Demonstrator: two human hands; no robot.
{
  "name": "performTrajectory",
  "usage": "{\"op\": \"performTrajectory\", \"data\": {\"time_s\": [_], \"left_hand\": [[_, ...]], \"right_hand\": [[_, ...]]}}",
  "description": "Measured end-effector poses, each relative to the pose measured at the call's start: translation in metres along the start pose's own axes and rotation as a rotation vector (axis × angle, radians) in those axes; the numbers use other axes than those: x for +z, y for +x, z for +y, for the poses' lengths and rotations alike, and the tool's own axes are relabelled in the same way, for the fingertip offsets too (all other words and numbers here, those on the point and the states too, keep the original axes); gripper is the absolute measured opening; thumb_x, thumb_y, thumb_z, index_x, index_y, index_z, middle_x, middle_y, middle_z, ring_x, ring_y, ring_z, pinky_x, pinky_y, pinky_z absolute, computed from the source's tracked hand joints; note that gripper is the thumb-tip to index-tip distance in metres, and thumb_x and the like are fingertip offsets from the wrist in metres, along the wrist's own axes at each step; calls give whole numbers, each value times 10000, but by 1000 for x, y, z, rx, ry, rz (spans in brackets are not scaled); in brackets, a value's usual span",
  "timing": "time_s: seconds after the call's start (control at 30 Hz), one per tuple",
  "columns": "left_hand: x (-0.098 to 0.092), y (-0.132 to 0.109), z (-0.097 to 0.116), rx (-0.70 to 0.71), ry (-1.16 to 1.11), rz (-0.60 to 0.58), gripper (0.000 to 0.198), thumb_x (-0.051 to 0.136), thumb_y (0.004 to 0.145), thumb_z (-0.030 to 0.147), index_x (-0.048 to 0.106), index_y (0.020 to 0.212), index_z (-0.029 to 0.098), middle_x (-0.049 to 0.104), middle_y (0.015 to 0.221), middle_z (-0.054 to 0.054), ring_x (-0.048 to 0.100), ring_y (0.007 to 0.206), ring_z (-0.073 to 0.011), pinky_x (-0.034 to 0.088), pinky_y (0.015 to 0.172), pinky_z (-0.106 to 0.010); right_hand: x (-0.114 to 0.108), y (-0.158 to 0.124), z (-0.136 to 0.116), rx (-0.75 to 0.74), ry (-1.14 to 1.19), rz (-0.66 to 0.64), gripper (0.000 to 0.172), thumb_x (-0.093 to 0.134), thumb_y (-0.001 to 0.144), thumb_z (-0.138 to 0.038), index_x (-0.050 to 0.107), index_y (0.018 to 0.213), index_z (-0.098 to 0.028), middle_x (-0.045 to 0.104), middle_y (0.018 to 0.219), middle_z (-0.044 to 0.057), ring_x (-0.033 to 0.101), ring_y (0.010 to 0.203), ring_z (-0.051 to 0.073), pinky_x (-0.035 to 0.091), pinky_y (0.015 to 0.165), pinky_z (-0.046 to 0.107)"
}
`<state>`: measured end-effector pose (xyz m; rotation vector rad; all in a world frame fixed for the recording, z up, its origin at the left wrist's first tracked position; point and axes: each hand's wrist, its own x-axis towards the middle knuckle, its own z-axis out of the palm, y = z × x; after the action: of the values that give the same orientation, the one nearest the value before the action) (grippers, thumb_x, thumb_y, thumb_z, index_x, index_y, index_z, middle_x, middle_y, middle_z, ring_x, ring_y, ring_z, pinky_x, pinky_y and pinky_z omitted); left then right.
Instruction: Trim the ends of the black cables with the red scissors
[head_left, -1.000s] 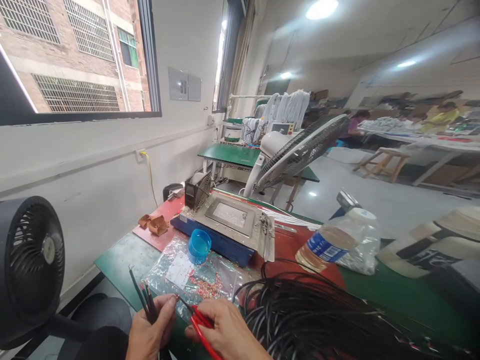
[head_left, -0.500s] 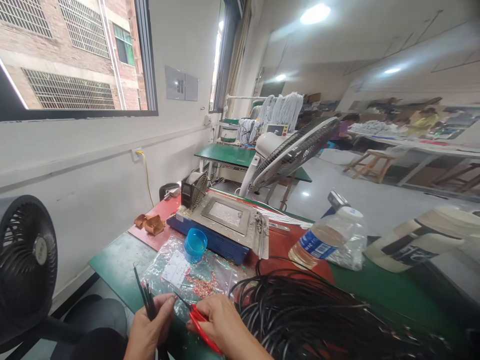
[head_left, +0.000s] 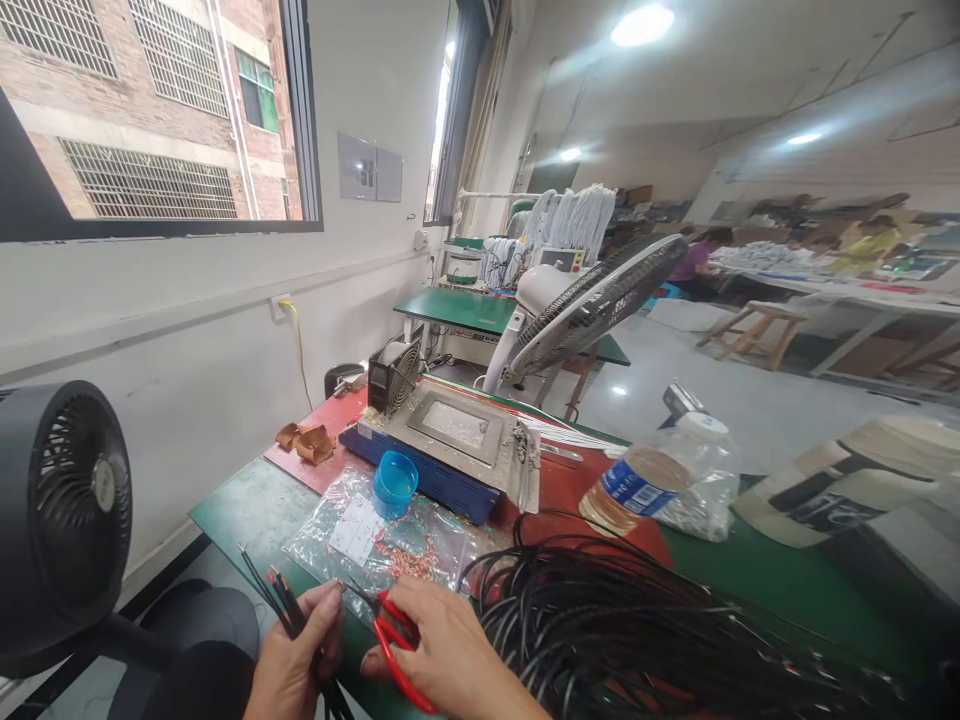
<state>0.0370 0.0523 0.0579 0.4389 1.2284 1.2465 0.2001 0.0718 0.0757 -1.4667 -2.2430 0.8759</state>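
At the bottom edge my left hand (head_left: 296, 655) is closed around a small bundle of thin black cable ends (head_left: 271, 592), which stick up and to the left. My right hand (head_left: 442, 650) grips red-handled cutters (head_left: 390, 640), their tip pointing towards the left hand. A big tangle of black cables (head_left: 637, 630) lies just to the right of my right hand on the green bench (head_left: 240, 510). Behind both hands lies a clear plastic bag (head_left: 375, 540) of small red and white parts.
A blue cup (head_left: 395, 484) stands by a blue-based metal machine (head_left: 450, 445). A plastic bottle (head_left: 660, 490) lies on its side at the right. A black fan (head_left: 64, 515) stands at the left, a white floor fan (head_left: 592, 300) behind. People work at distant tables.
The cable ends in my left hand have tilted further left and lower. The cutters have opened slightly and shifted a little. The view rocked slightly.
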Motion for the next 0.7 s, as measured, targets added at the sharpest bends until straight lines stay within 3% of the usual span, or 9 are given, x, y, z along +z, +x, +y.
{"op": "performTrajectory", "data": {"time_s": [0.23, 0.7], "left_hand": [[1, 3, -6, 114, 125, 102, 392, 761, 503, 412, 664, 717, 98, 434, 431, 42, 320, 421, -66, 221, 403, -196], [0, 5, -3, 114, 236, 28, 396, 717, 542, 465, 638, 664, 96, 433, 451, 38, 275, 410, -55, 136, 435, -224]], "right_hand": [[-3, 1, -1, -1, -67, -36, 408, 488, 757, -545, 512, 581, -178, 501, 608, -36, 381, 563, 85, 190, 499, 220], [0, 5, 8, 33, -90, -47, 408, 603, 687, -524, 514, 511, -166, 480, 548, -41, 361, 524, 81, 183, 483, 218]]}}
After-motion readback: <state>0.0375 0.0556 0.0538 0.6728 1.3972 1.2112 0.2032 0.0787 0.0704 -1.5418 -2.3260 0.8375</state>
